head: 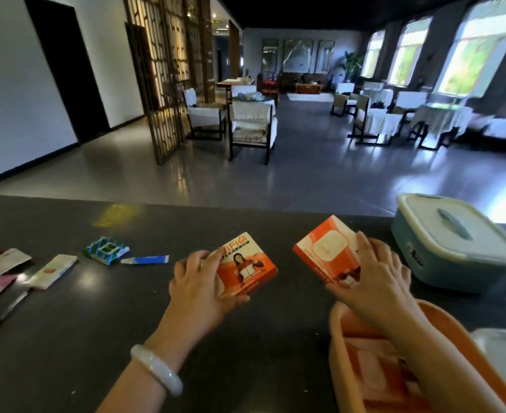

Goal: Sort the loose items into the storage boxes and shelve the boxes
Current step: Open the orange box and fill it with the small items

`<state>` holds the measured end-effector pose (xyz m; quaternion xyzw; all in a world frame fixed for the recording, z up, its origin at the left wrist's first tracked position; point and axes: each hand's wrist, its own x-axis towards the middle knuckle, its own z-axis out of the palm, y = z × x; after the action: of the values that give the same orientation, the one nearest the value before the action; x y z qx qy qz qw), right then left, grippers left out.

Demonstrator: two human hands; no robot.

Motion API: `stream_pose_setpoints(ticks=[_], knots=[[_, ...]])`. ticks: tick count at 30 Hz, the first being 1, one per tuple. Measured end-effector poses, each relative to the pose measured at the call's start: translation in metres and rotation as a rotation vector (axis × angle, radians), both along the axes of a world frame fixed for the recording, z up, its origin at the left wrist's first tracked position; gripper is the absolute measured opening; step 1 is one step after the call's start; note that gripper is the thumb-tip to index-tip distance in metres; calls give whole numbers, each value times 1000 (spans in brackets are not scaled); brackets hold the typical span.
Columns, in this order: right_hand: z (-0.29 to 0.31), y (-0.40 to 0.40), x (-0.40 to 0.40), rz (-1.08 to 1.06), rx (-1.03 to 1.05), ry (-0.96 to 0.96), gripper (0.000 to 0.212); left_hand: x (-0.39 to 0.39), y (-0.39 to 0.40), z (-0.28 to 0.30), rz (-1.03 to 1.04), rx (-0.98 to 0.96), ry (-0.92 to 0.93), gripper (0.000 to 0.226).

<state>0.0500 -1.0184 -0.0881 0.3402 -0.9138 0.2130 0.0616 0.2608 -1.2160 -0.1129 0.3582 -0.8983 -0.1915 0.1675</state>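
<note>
Left hand [199, 281] grips orange WiFi box [245, 268] by its left side, thumb under near edge. Right hand [374, 275] clasps second orange box [324, 251] — tilted, just above orange bin [341, 353] rim. Blue lidded box [454, 242] at far right; dark counter [96, 338] bare between hands.

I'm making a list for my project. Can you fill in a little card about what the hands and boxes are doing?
left hand: left hand holds an orange WIFI carton
right hand: right hand holds a second orange carton above the orange bin
orange bin: orange bin, open, something orange and white already inside
blue box: blue box, white lid on, at the right
counter: dark counter
loose items at left: green packet, blue tube, white packet
</note>
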Motion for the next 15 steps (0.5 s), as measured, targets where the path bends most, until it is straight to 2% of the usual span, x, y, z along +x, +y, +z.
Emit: stream_pose_setpoints(ticks=[6,10,15], knots=[[-15,97,-54,-94,-21,61,94,-58,90,13,-235,22,-19,105],[-35,142,-72,-124,-65,60,94,-88,143,10,-330,57,-39,103],[-54,157,-87,-117,-43,-17,96,-100,184,-3,-384,64,-93,102]])
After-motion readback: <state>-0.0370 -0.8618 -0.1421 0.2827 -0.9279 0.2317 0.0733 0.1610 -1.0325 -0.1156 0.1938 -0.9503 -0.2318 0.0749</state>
